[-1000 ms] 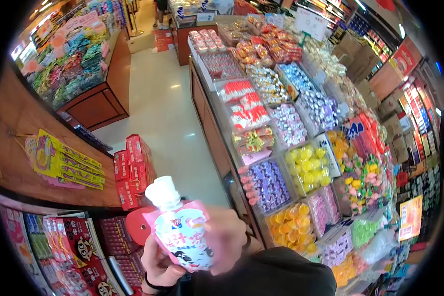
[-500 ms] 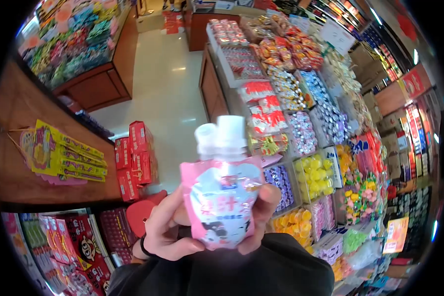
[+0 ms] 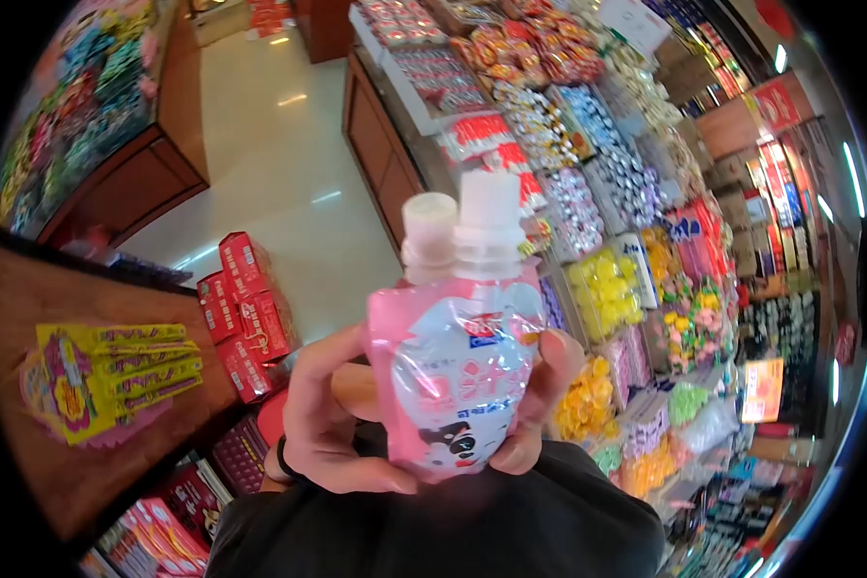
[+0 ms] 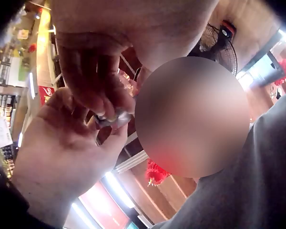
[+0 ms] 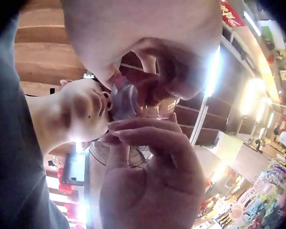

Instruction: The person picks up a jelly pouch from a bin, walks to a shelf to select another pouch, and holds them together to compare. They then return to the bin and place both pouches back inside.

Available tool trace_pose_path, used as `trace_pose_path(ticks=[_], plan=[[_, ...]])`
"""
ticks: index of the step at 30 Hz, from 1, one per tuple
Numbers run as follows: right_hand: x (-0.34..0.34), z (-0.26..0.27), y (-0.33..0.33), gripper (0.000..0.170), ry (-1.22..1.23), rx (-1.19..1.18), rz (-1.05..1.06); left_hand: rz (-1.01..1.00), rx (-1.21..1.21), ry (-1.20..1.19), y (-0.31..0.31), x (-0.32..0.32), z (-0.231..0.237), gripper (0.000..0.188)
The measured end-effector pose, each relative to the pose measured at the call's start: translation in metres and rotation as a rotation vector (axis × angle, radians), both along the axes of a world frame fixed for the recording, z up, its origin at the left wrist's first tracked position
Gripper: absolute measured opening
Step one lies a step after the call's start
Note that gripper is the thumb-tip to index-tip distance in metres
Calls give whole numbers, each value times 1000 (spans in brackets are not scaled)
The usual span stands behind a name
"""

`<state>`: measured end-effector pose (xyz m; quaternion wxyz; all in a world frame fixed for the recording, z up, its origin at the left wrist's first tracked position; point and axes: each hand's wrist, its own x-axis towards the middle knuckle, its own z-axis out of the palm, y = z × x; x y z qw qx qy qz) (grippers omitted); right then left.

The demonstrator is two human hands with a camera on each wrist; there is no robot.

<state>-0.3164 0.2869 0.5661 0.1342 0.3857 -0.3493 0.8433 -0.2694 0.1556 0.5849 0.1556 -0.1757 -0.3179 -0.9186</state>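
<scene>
A pink and white spout pouch (image 3: 458,376) with a cartoon animal print stands nearly upright in front of the chest. Two white caps (image 3: 491,217) rise side by side from its top. My left hand (image 3: 342,424) grips its left edge, thumb along the bottom front. On the opposite side my right hand (image 3: 546,395) pinches the lower right edge between thumb and fingers. From below, the right wrist view shows the pouch's shiny base (image 5: 125,100) between both hands. In the left wrist view only a small silvery bit of the pouch (image 4: 113,118) shows; fingers hide the rest.
On the right, a long counter holds bins of wrapped sweets, among them yellow candies (image 3: 605,294) and orange ones (image 3: 585,400). Red boxes (image 3: 250,313) are stacked on the aisle floor. Yellow candy packs (image 3: 116,376) hang on a wooden panel at the left.
The pouch has come up and right from a leftward tilt to nearly upright. Both hands now hold its sides; the right hand was blurred at its front. The head view has shifted slightly.
</scene>
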Motion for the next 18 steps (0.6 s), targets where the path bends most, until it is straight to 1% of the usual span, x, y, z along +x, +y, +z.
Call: trace_pose_path(ticks=[3, 7, 10, 14, 18], plan=[[-3, 4, -8, 75, -28, 25, -69, -48, 10, -7, -9, -14, -5, 105], [-35, 15, -21, 74, 51, 36, -23, -99, -17, 49, -23, -35, -20, 106], [-53, 13, -21, 74, 65, 84, -96, -97, -19, 63, -26, -52, -29, 106], [-77, 9, -18, 70, 83, 54, -238, -94, -26, 88, -20, -77, -36, 107], [-110, 6, -4, 61, 133, 25, -286, -81, -51, 130, -7, -102, -39, 108]])
